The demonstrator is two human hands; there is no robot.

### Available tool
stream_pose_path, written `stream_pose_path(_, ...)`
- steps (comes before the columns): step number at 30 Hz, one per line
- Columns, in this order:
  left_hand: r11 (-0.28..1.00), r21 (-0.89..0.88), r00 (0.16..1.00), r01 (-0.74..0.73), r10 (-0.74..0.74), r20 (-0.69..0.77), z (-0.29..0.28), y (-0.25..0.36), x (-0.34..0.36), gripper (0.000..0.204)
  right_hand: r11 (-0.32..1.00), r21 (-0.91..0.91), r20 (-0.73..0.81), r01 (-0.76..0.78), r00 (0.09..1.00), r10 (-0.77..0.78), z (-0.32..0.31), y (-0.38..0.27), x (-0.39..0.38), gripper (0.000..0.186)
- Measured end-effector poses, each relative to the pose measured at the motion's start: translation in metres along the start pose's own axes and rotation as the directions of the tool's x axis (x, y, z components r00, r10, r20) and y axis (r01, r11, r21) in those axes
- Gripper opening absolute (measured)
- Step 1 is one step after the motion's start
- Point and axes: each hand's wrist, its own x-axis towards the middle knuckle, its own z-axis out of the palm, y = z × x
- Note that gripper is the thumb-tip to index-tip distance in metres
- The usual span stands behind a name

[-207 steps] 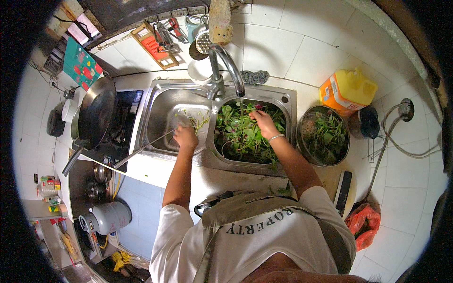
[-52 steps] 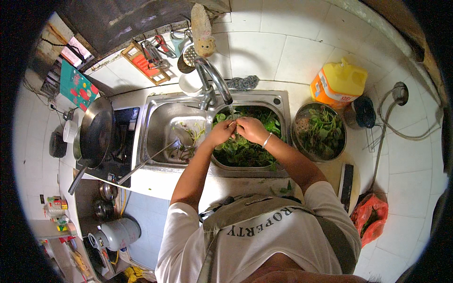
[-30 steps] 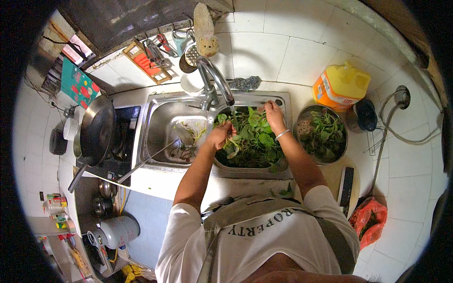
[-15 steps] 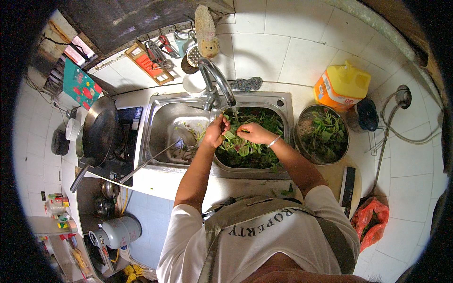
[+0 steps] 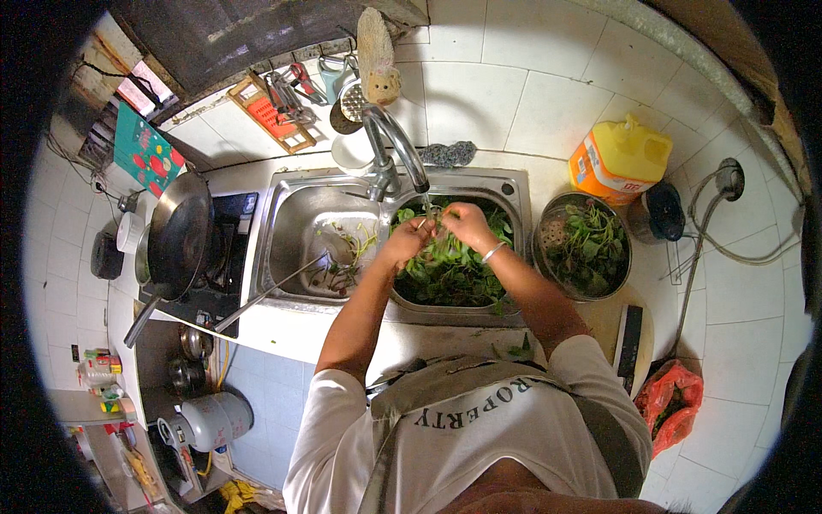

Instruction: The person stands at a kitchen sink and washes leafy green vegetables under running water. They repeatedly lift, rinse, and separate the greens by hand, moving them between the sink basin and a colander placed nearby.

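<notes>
My left hand (image 5: 408, 237) and my right hand (image 5: 462, 221) meet under the chrome tap (image 5: 382, 133), over the right sink basin heaped with leafy greens (image 5: 441, 278). Both hands are closed, pinching pale stems of greens between them; the running water falls at their fingers. A silver bangle circles my right wrist. In the left basin (image 5: 295, 231) lie scattered stems and the head of a long-handled metal utensil (image 5: 274, 286), whose handle crosses the front rim. A steel pot with a perforated insert (image 5: 554, 231) holds more greens to the right.
A wok (image 5: 175, 248) sits over the black hob (image 5: 223, 300) at left. Behind the pot stand a yellow jug (image 5: 616, 158) and a dark container (image 5: 659, 210). A board with a black-handled item (image 5: 628, 343) lies at right, above a red bag (image 5: 672, 403). Utensils (image 5: 282, 98) hang behind the tap.
Since half a second ago my right hand has risen toward the tap's stream and my left hand has shifted right, bringing them together. Earlier they were apart, with greens lifted between them.
</notes>
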Motion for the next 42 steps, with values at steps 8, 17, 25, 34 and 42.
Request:
stream_pose_path(8, 0.455, -0.877, 0.978, -0.153, -0.055, -0.2, -0.014, -0.024, 0.012, 0.024, 0.988, -0.154, -0.086, 0.01, 0.996, -0.024, -0.026, 0.028, -0.001, 0.015)
stream_pose_path(17, 0.346, -0.912, 0.972, -0.222, 0.0, -0.236, 0.006, -0.038, 0.026, 0.028, 0.926, -0.292, 0.141, 0.24, 0.968, -0.207, 0.023, -0.027, -0.029, 0.02)
stream_pose_path(25, 0.74, -0.656, 0.967, -0.146, -0.033, -0.252, 0.007, -0.032, 0.015, 0.022, 0.901, -0.316, 0.146, 0.297, 0.954, -0.264, 0.021, -0.017, -0.028, 0.015)
stream_pose_path(34, 0.912, -0.397, 0.99, 0.099, -0.128, -0.049, -0.01, -0.008, -0.005, 0.016, 0.751, -0.482, 0.273, 0.452, 0.892, -0.361, -0.001, -0.023, -0.02, 0.013)
stream_pose_path(42, 0.987, 0.016, 0.959, 0.157, -0.156, 0.237, -0.026, 0.006, 0.006, 0.023, 0.681, -0.393, 0.468, 0.618, 0.772, -0.431, -0.011, -0.031, -0.008, 0.011)
